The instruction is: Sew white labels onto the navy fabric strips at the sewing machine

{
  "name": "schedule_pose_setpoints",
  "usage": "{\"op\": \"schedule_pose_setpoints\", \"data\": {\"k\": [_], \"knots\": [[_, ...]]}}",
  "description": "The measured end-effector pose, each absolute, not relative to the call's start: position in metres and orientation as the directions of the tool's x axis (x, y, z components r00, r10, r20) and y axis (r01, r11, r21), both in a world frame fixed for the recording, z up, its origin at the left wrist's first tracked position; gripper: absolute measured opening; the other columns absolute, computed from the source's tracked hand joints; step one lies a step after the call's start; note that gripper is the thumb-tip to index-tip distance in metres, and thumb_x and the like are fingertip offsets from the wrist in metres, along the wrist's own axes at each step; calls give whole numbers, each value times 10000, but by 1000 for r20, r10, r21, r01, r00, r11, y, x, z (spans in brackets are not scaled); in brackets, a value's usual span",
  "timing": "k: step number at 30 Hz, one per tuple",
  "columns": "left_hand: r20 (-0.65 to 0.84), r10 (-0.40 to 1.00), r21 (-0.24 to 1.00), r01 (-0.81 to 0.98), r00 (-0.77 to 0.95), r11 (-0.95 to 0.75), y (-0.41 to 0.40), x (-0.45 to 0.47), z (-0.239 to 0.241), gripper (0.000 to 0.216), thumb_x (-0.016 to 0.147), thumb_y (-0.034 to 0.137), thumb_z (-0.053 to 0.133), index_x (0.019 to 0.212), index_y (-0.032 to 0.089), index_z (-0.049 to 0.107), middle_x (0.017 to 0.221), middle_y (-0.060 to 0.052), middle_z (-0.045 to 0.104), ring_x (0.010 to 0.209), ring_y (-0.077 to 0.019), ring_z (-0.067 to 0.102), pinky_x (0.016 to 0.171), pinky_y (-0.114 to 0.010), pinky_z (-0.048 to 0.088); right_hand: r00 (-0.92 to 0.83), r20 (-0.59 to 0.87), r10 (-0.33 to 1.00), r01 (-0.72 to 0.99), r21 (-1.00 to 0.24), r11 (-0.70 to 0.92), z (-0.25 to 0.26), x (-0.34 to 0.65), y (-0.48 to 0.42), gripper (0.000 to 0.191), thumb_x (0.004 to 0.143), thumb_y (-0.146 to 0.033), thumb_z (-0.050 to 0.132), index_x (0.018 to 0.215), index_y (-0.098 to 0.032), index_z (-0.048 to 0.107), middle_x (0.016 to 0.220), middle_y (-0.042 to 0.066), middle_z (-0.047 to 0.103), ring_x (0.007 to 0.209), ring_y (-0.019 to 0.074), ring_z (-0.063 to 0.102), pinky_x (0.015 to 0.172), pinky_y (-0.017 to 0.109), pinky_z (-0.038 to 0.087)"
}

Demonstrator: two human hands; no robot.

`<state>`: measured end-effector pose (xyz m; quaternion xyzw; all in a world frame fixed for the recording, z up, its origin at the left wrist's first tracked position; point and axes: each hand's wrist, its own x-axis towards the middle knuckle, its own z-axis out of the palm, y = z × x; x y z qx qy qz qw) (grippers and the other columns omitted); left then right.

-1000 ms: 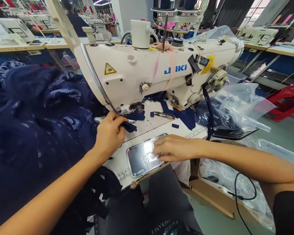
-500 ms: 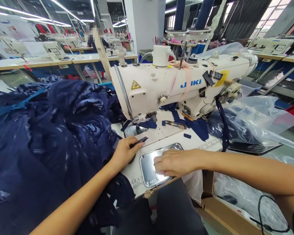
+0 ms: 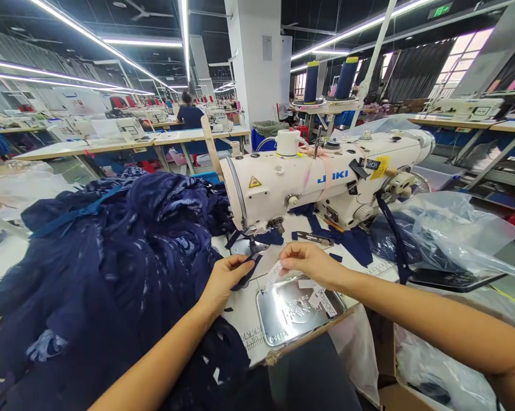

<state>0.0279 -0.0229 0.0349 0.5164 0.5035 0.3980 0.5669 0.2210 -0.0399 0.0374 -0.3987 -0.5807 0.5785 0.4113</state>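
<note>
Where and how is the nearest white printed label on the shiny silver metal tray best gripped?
Probably pinch the white rectangular label by its near end, from the right: that end lies uncovered on the tray, while other white labels crowd the far end.

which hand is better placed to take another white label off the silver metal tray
Right, probably: the right hand is near the loose white printed labels on the silver metal tray, though it holds one white label. The left hand is farther away, holding a navy fabric strip.
</note>
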Motion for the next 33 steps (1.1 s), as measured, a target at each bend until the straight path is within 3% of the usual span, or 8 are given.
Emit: {"op": "schedule_pose_setpoints", "data": {"k": [4, 10, 13, 23, 33], "knots": [[-153, 968, 988, 40, 197, 149, -25, 27, 37, 332, 483, 422, 752, 616, 133, 658, 531, 11, 555, 469, -79, 422, 465, -203, 310, -235, 78, 969, -153, -987, 43, 37, 197, -33, 223, 575, -328, 712, 631, -162, 575, 961, 25, 585, 879, 146, 537, 805, 288, 380], [-160, 962, 987, 31, 219, 157, -25, 25, 36, 351, 484, 449, 747, 582, 126, 650, 473, 29, 503, 446, -63, 379, 449, -197, 282, -163, 114, 980, -55, -993, 106, 33, 176, -20, 176, 605, -317, 634, 591, -172, 534, 581, -42, 526, 586, 106, 480, 612, 255, 380], [-155, 961, 987, 6, 231, 158, -26, 25, 36, 362, 548, 478, 701, 609, 124, 652, 476, 30, 497, 445, -61, 375, 448, -197, 275, -121, 150, 981, -27, -989, 148, 31, 174, -16, 158, 619, -306, 600, 587, -172, 523, 576, -41, 518, 572, 102, 463, 591, 249, 367], [-125, 985, 992, 49, 118, 120, -27, 30, 33, 307, 515, 380, 722, 658, 116, 659, 539, 16, 562, 485, -76, 435, 474, -203, 304, -53, 126, 991, -42, -991, 124, 26, 165, -16, 135, 605, -284, 574, 582, -169, 508, 569, -42, 505, 566, 99, 442, 574, 241, 356], [-151, 976, 988, 63, 157, 143, -25, 28, 34, 322, 483, 408, 728, 644, 135, 668, 540, 24, 570, 480, -77, 440, 473, -200, 320, -122, 43, 992, -115, -993, 29, 27, 169, -19, 129, 596, -273, 609, 634, -157, 565, 605, -45, 529, 612, 99, 455, 620, 241, 347]]}}
